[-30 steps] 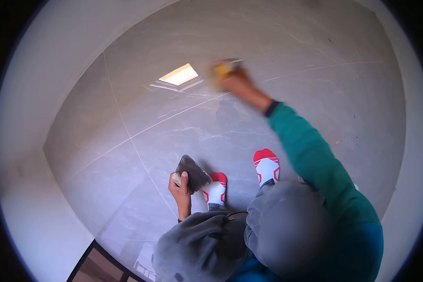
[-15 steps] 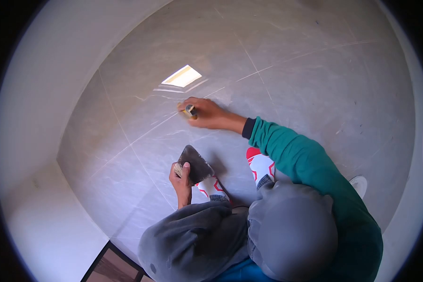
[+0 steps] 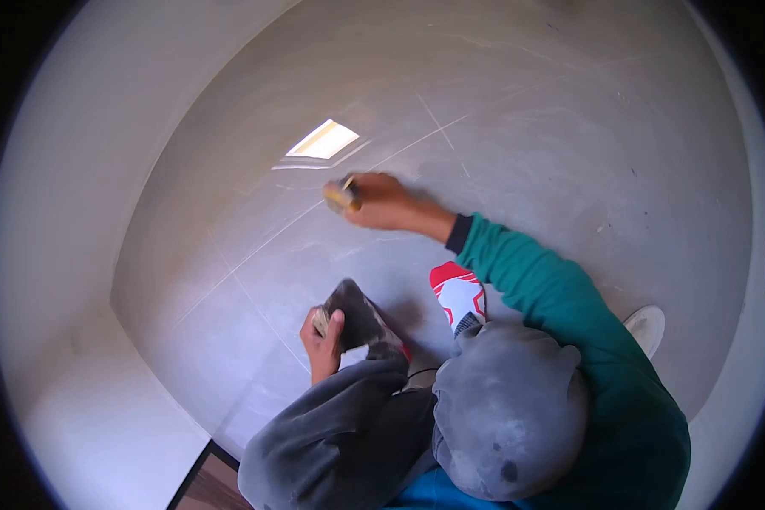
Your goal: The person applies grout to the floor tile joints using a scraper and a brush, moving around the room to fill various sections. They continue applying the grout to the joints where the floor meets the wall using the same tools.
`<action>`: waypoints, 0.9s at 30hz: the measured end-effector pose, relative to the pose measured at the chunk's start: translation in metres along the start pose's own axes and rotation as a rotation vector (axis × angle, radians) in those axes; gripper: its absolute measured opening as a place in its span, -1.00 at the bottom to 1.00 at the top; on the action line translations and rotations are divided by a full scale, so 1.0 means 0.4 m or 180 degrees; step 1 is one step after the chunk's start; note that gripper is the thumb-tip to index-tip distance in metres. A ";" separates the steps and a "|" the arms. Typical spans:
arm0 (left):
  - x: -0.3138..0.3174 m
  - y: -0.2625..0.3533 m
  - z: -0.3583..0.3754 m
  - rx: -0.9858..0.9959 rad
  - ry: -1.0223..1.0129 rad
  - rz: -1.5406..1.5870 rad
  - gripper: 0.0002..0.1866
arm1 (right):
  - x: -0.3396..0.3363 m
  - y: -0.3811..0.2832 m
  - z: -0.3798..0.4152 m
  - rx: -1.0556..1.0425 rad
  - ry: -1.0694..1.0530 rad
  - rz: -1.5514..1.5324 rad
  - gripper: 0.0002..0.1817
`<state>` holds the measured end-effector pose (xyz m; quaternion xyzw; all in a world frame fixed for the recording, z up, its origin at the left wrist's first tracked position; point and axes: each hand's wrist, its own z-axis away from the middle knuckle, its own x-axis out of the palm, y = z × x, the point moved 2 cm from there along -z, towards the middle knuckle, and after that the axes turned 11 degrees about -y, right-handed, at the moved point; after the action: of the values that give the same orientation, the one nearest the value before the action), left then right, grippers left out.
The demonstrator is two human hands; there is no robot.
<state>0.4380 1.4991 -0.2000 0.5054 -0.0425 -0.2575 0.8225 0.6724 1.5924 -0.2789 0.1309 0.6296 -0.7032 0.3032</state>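
My right hand is closed round a small tool with a yellowish and dark handle, blurred by motion; I cannot tell its exact kind. It is held low over the grey tiled floor, along a pale joint line between tiles. Nearer my body, my left hand grips a dark flat plate with a pale, block-like part at its left side. The left thumb presses on the plate's face. This plate is raised in front of my left foot and hides part of it.
My socked right foot rests on the tiles, near my grey-trousered knees. A round white object lies at the right by the wall. White walls curve round both sides. A dark-framed panel stands at lower left. Bright light reflects off the floor.
The view has shifted slightly. My right hand stays near the same joint line, its tool turned a little. The dark plate in my left hand sits slightly lower and covers more of the left sock.
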 end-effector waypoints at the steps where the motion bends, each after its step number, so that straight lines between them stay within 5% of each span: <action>1: -0.001 0.008 0.009 0.0069 -0.0162 -0.0157 -0.77 | -0.003 0.027 0.020 0.0042 0.0027 -0.0015 -0.73; 3: -0.027 -0.011 0.006 0.0092 0.0284 0.0067 -0.77 | -0.029 0.102 0.091 0.0483 0.0612 -0.0520 -0.71; 4: -0.029 -0.022 0.006 0.0005 0.0431 0.0330 -0.77 | -0.081 0.172 0.138 0.0984 0.0740 -0.0036 -0.69; 8: -0.031 -0.071 0.005 -0.0113 0.0282 0.0452 -0.73 | -0.347 0.298 0.368 0.1227 0.1630 0.0757 -0.58; 10: -0.025 -0.051 -0.008 -0.0129 0.0216 0.0429 -0.73 | -0.383 0.239 0.371 0.1705 0.1358 0.1292 -0.56; 12: -0.016 -0.041 -0.013 -0.0169 0.0167 0.0392 -0.73 | -0.286 0.179 0.340 0.1019 0.1562 0.0378 -0.55; 13: -0.013 -0.041 -0.021 -0.0133 0.0135 0.0374 -0.73 | -0.186 0.145 0.316 0.1218 0.1212 0.0172 -0.55; 15: -0.016 -0.035 -0.034 -0.0092 0.0078 0.0267 -0.72 | -0.002 0.045 0.291 0.0480 0.0664 -0.0427 -0.57; 17: -0.013 -0.024 -0.041 -0.0064 0.0067 0.0169 -0.73 | 0.046 0.021 0.302 0.0494 0.0051 -0.0435 -0.55; 18: -0.016 -0.022 -0.041 -0.0043 0.0118 0.0109 -0.73 | 0.041 0.055 0.323 0.0616 -0.0050 -0.0294 -0.53; 22: -0.019 -0.054 -0.058 -0.0107 -0.0007 0.0529 -0.74 | -0.217 0.252 0.471 0.1258 0.1361 0.0450 -0.57; 24: -0.017 -0.051 -0.065 -0.0016 -0.0147 0.0377 -0.74 | -0.329 0.222 0.514 0.1687 0.1484 0.0596 -0.58; 27: -0.001 -0.051 -0.075 -0.0072 -0.0232 0.0458 -0.74 | -0.304 0.104 0.482 0.1477 0.1038 0.0718 -0.57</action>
<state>0.4397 1.5163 -0.2319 0.4820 -0.1057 -0.2164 0.8424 0.8301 1.4373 -0.2103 0.3769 0.4741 -0.7598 0.2364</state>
